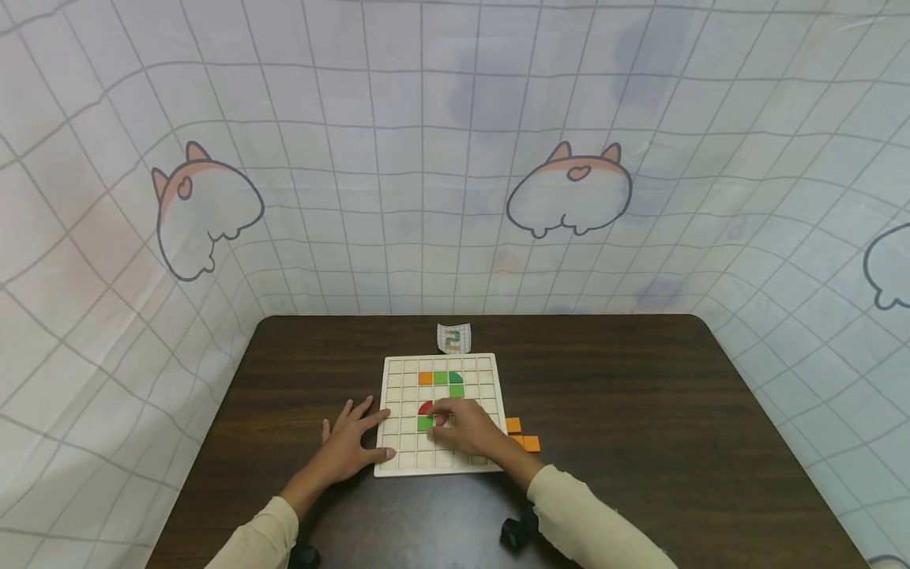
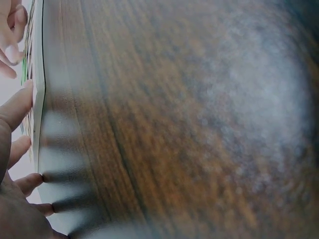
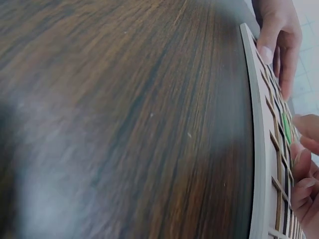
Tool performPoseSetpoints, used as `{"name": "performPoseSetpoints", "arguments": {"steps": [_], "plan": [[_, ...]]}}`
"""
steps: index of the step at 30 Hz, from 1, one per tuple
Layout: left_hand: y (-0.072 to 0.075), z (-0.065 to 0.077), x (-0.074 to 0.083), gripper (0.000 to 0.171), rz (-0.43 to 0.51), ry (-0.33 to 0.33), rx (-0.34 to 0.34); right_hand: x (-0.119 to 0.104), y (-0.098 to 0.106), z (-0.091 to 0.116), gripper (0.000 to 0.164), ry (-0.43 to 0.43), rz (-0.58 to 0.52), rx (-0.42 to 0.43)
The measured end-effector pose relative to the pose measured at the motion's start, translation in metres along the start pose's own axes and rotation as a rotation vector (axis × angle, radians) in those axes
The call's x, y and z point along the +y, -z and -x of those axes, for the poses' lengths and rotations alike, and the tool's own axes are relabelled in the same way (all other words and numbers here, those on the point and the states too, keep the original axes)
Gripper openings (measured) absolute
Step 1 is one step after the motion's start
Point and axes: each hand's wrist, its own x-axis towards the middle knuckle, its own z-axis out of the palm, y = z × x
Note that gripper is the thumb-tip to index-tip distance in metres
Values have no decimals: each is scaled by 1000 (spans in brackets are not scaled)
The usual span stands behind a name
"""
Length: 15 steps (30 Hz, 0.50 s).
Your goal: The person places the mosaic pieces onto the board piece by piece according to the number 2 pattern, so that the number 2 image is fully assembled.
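A pale gridded board (image 1: 405, 465) lies on the table. Its upper cells hold an orange square (image 1: 425, 378), a green square (image 1: 441, 378), a dark green rounded piece (image 1: 456, 377) and another green square (image 1: 456, 390). Lower down sit a red rounded piece (image 1: 425, 408) and a green square (image 1: 424, 423). My left hand (image 1: 344, 446) rests with spread fingers at the board's left edge. My right hand (image 1: 465, 427) is over the middle, its bent fingertips beside the red and lower green pieces. Whether it pinches a piece is hidden.
Several orange squares (image 1: 513, 425) lie on the table right of the board, partly behind the right wrist. A small printed card (image 1: 453, 338) stands behind the board. A black object (image 1: 515, 534) is near the right sleeve. White gridded cloth (image 1: 455, 261) surrounds the table.
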Motion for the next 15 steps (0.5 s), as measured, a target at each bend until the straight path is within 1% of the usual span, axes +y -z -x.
{"name": "performPoseSetpoints", "arguments": {"steps": [5,9,12,15], "plan": [[-1,-1,-1,77,-1,11,-8,6,10,8,23,25,-30,3],[-1,-1,-1,77,1,12,-8,18,21,15,22,40,-46,21],[-1,-1,-1,77,-1,11,-2,28,31,21,21,30,-61,33],[-1,0,-1,77,-3,8,9,37,41,28,21,2,-88,47]]}}
